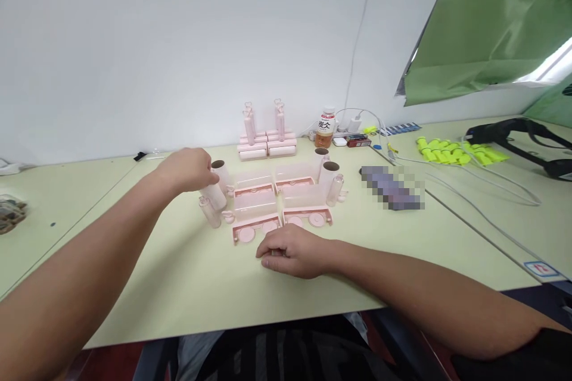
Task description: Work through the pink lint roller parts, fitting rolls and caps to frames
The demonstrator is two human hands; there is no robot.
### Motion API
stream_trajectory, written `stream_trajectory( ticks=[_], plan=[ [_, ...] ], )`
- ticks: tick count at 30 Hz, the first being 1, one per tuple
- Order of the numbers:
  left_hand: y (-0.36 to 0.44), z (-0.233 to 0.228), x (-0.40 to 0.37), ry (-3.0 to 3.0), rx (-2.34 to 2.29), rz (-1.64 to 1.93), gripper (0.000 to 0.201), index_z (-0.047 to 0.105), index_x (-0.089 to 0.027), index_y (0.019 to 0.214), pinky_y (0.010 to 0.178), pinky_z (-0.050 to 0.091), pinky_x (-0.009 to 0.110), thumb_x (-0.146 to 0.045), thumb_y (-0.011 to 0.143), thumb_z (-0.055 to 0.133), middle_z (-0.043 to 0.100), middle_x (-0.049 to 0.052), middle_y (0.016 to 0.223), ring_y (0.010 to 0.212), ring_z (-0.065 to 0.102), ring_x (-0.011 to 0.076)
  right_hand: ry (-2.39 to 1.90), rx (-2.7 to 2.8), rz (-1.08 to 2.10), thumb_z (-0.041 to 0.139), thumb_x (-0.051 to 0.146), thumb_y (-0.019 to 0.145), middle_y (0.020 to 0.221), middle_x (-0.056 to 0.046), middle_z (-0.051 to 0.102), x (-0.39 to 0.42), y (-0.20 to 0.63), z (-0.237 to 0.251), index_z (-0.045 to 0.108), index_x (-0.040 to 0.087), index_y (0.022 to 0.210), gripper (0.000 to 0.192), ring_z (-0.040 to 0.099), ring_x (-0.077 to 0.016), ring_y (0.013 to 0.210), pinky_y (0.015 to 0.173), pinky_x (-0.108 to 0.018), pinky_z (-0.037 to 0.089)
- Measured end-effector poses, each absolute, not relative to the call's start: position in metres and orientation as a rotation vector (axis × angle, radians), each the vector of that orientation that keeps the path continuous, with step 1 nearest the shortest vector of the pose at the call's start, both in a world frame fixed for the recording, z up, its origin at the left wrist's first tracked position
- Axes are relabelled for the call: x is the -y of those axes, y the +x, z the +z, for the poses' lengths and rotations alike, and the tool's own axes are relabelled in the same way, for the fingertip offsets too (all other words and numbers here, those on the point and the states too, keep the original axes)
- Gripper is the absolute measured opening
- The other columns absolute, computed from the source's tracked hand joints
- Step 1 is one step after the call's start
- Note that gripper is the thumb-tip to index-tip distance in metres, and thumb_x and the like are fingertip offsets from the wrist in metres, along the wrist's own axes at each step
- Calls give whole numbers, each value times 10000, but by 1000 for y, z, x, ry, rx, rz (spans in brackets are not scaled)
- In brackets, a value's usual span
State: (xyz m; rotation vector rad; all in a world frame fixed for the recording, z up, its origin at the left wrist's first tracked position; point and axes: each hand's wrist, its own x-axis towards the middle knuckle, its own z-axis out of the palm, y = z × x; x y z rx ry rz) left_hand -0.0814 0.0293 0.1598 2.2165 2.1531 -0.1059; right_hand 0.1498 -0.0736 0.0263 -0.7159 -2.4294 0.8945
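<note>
Left hand (187, 169) grasping a white roll (213, 193); right hand (295, 253) loosely curled, empty, on the table (201, 286)

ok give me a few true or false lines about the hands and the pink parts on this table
1. The left hand touches a white roll. True.
2. The right hand is raised high above the table. False: it rests on the table, in front of the pink trays.
3. A bottle stands near the wall. True.
4. The yellow-green pieces lie left of the trays. False: they lie far right.
</note>
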Motion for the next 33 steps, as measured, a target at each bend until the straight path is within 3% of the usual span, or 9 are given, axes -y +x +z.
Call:
stream_trajectory(
  ticks=[5,9,11,13,15,19,24,30,33],
  plan=[
    [-84,198,16,2305,-2182,547,191,630,-203,683,494,273,278,-383,702,691,544,7,539,506,489,166,-821,2018,1119,598,293,883,776,-33,661,72,152,28,698,163,959,181,582,-139,673,630,-270,470],
    [-55,178,64,2298,-1500,1097,237,642,-172,731,465,303,214,-402,782,668,563,-37,561,483,454,91,-627,1436,1532,683,627,766,883,-55,649,66,151,35,568,199,1226,638,600,-172,670,538,-301,512],
    [-37,148,76,2298,-1269,1078,220,625,-174,759,516,385,216,-386,802,667,658,-16,701,566,536,103,-504,1244,1548,691,668,731,888,-49,643,64,153,42,570,206,1192,664,595,-172,662,553,-314,521],
    [-26,116,78,2311,-1128,999,211,642,-185,888,568,437,227,-393,869,617,699,0,812,621,588,114,-517,1145,1503,665,623,781,829,-37,630,63,157,49,601,188,1089,536,559,-150,607,533,-295,493],
    [-21,90,76,2350,-1159,939,247,643,-189,977,578,442,246,-407,928,538,681,4,763,609,584,128,-598,1081,1400,676,564,798,786,-22,611,60,163,55,605,178,991,437,537,-137,597,530,-279,470],
    [-21,58,74,2650,-1328,536,311,662,-177,859,622,439,299,-333,975,421,662,55,794,700,620,192,-734,991,1186,748,523,734,807,-6,593,51,174,59,576,187,906,414,568,-150,723,626,-280,490],
    [-17,36,77,2795,-1449,76,273,665,-156,890,611,435,337,-256,953,419,676,94,845,737,649,252,-839,1086,1133,722,524,752,771,-5,586,50,177,55,565,192,892,393,565,-156,710,567,-266,470],
    [-14,31,74,2749,-1454,-26,241,638,-149,854,618,440,353,-184,930,412,677,121,880,744,637,264,-768,1302,1053,722,489,785,815,-15,597,56,175,41,559,194,956,377,566,-162,707,594,-288,478],
    [-21,47,76,2640,-1332,73,234,601,-162,820,642,455,346,-210,938,406,644,100,876,726,606,226,-720,1371,977,723,473,795,839,-22,596,57,176,36,547,199,985,377,573,-168,728,619,-297,480]
  ],
)
